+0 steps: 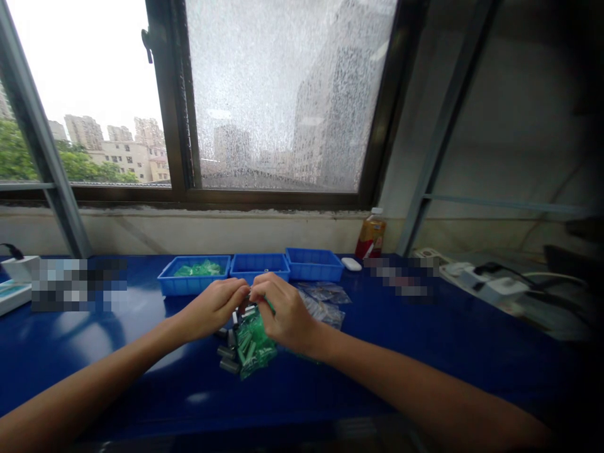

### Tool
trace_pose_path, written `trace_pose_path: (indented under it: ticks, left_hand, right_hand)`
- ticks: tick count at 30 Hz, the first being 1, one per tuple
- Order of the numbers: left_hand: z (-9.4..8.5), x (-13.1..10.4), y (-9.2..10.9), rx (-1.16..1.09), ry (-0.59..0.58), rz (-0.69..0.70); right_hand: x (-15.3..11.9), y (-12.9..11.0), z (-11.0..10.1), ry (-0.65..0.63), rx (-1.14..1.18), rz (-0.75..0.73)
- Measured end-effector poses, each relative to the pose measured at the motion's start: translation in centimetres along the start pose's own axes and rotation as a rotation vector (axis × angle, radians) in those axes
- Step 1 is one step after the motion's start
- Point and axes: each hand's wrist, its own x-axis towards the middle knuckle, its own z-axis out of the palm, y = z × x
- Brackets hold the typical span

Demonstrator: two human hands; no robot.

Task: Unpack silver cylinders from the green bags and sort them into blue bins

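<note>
My left hand point(219, 306) and my right hand point(283, 311) meet fingertip to fingertip above the middle of the blue table point(189, 384). Both are closed in a pinch, and what sits between the fingers is too small to make out. Beneath them lies a pile of green plastic packets point(257, 343), with several grey cylindrical pieces point(229, 358) at its left side. Clear plastic bags point(325, 308) lie just beyond my right hand.
Behind the hands stand three blue trays: the left one point(172, 287) holds green packets, beside a middle one point(279, 275) and a right one point(321, 272). A bottle point(370, 238) and a white case point(352, 264) are farther right. Power strips point(493, 286) lie at the right edge.
</note>
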Motion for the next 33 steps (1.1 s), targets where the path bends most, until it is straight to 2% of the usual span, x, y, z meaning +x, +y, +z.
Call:
trace_pose_path:
  ticks: [4,8,12,17,20,26,33]
  left_hand:
    - [-0.06,-0.06,-0.12,0.012,-0.003,0.013]
    - [-0.07,-0.1,-0.17,0.009,-0.001,-0.008]
    - [-0.07,-0.21,-0.16,0.087,0.015,0.018]
    - [-0.38,-0.33,-0.39,0.292,0.133,0.069]
    - [-0.66,-0.29,-0.57,0.361,0.177,0.119]
    - [-0.42,-0.24,-0.29,0.271,0.119,0.106]
    - [-0.14,-0.31,-0.29,0.266,0.028,0.092]
  right_hand:
    - [-0.08,-0.11,0.09,0.013,-0.036,-0.004]
    - [0.16,0.05,-0.1,-0.038,-0.037,-0.015]
    - [0.37,0.26,-0.33,-0.035,-0.009,0.006]
    - [0.63,0.19,-0.49,0.077,0.002,0.129]
    - [0.69,0.08,-0.55,0.074,0.007,0.124]
    - [0.25,0.13,-0.64,0.005,-0.097,-0.032]
    - [0.31,0.43,-0.84,-0.024,-0.124,-0.072]
